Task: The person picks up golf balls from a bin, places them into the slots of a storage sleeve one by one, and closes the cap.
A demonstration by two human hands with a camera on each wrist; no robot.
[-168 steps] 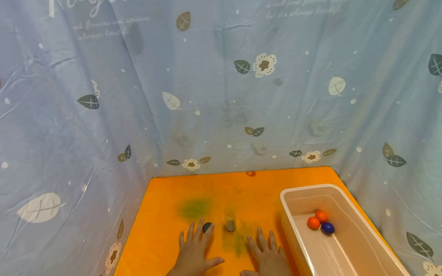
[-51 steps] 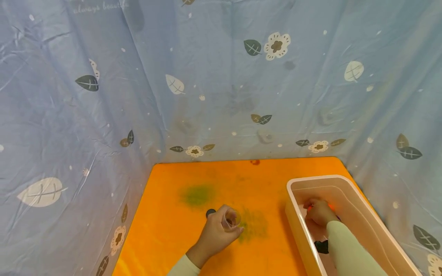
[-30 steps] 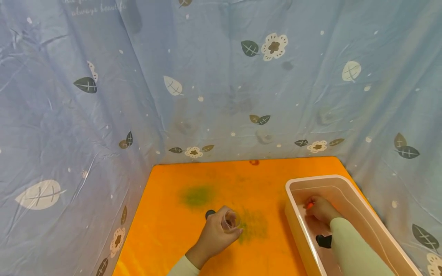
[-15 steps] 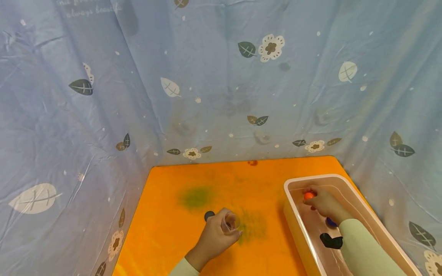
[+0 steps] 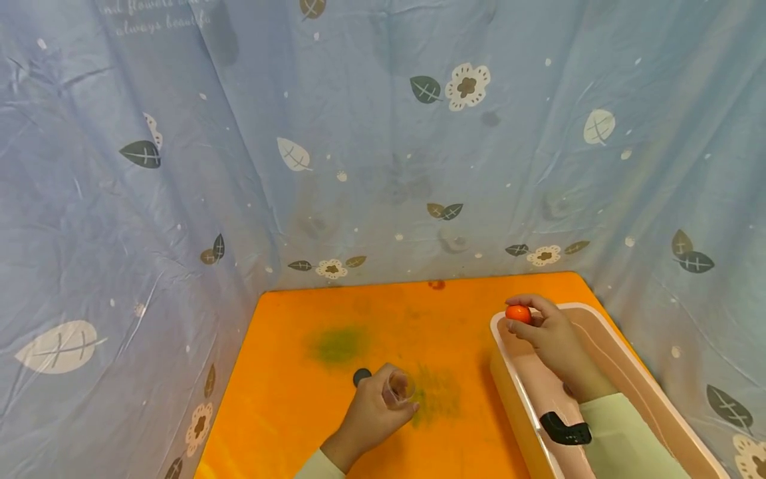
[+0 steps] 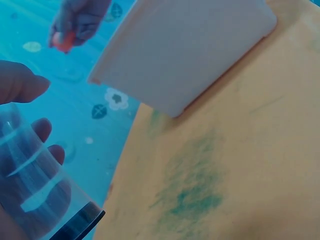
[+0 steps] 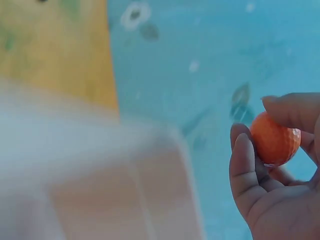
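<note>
Above the tub's far left rim, my right hand (image 5: 559,346) pinches an orange golf ball (image 5: 518,314) between thumb and fingers; dimples show on the ball (image 7: 275,140) in the right wrist view. My left hand (image 5: 371,412) grips a clear, tapered plastic cup (image 6: 35,175) over the table, its fingers curled round the side. In the head view the cup's open mouth (image 5: 399,389) faces up towards me. A dark band runs round the cup's other end in the left wrist view. Just left of that hand lies a small black disc (image 5: 362,377) on the table.
The pale, deep plastic tub (image 5: 509,399) stands on the right of the orange table (image 5: 287,412). My right forearm hides much of its inside. Blue patterned curtain (image 5: 383,146) encloses the table at back and sides. A black device (image 5: 565,429) is at my right wrist.
My right hand has picked the orange golf ball from the tub and raised it up and left over the rim. Earlier my left hand took hold of the standing cup; lately it stays put.
</note>
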